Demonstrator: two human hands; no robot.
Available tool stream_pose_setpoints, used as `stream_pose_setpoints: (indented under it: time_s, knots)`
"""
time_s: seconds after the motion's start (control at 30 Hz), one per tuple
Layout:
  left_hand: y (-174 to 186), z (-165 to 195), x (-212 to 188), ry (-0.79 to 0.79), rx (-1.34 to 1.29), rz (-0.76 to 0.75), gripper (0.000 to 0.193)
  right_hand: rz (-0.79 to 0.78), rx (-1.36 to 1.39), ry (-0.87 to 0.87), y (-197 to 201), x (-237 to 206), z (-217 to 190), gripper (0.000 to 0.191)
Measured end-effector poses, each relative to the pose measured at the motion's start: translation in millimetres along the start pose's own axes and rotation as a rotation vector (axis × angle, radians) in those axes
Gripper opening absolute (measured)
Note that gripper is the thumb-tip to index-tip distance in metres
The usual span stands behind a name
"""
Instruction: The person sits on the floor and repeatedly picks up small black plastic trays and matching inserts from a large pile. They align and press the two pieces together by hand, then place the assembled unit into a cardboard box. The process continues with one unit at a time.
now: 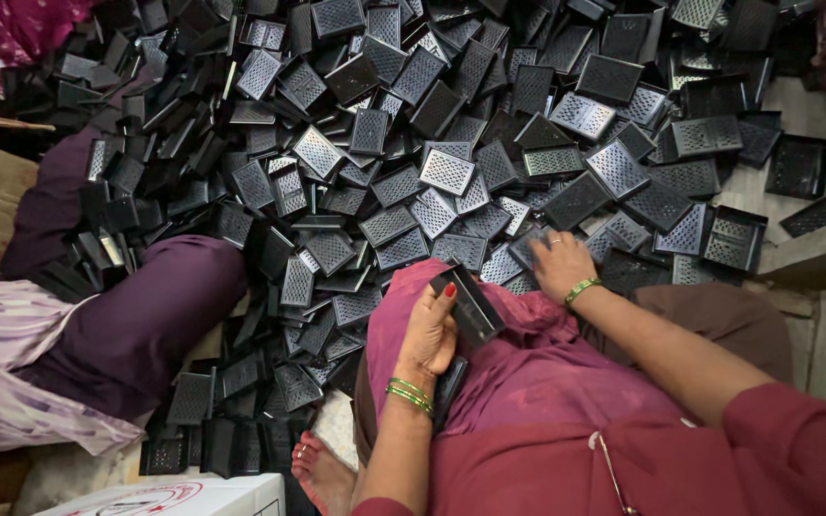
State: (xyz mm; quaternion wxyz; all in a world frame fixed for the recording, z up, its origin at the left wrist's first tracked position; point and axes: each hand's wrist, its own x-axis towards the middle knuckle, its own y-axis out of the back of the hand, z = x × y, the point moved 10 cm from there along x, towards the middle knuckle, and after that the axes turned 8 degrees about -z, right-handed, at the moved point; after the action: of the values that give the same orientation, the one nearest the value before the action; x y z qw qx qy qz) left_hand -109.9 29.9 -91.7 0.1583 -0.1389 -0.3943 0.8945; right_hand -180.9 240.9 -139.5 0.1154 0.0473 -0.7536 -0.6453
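The left hand (429,334) gripped a black rectangular plastic cover (470,304), which stood tilted on the person's magenta-clad knee (528,363). The fingers (446,294) curled over the near edge of the cover, thumb side toward the wrist, so most of the piece stuck out past the fingertips to the right. Green bangles (410,395) circled that wrist.

The right hand (560,265) lay palm down at the edge of the pile of perforated black covers (451,172), fingers spread loosely and resting on one perforated cover (532,245) at the foot of the heap. Whether those fingers had actually closed on it could not be told. A green bangle (580,290) sat on that wrist.

Further left, another person's leg in dark purple cloth (145,315) pressed against the pile. A bare foot (320,475) showed near the bottom, beside a white cardboard box (184,497).
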Motion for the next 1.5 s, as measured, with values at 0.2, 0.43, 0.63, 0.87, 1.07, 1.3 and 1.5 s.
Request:
stream_pose_setpoints:
  time_s: [0.2, 0.43, 0.63, 0.87, 1.07, 1.3, 1.5]
  knots:
    - [3, 0, -1, -0.002, 0.024, 0.015, 0.038, -0.261, 0.044, -0.121, -30, 2, 9, 0.058]
    - [14, 6, -2, -0.104, -0.001, 0.064, 0.041, -0.318, 0.519, -0.253, -33, 10, 33, 0.082]
    - [23, 10, -3, -0.229, 0.081, 0.168, 0.053, -0.522, 1.81, -0.023, 7, -2, -68, 0.081]
    - [8, 14, -11, -0.251, 0.104, 0.144, 0.07, -0.474, 1.601, 0.244, 71, -20, -125, 0.081]
    - [3, 16, -12, -0.242, 0.103, 0.16, 0.072, -0.526, 1.628, 0.126, 60, -24, -114, 0.08]
    - [6, 15, -12, -0.219, 0.077, 0.179, 0.069, -0.468, 1.539, 0.214, 64, -22, -117, 0.081]
    - [4, 17, -13, -0.224, 0.107, 0.191, 0.068, -0.471, 1.473, 0.215, 71, -24, -117, 0.082]
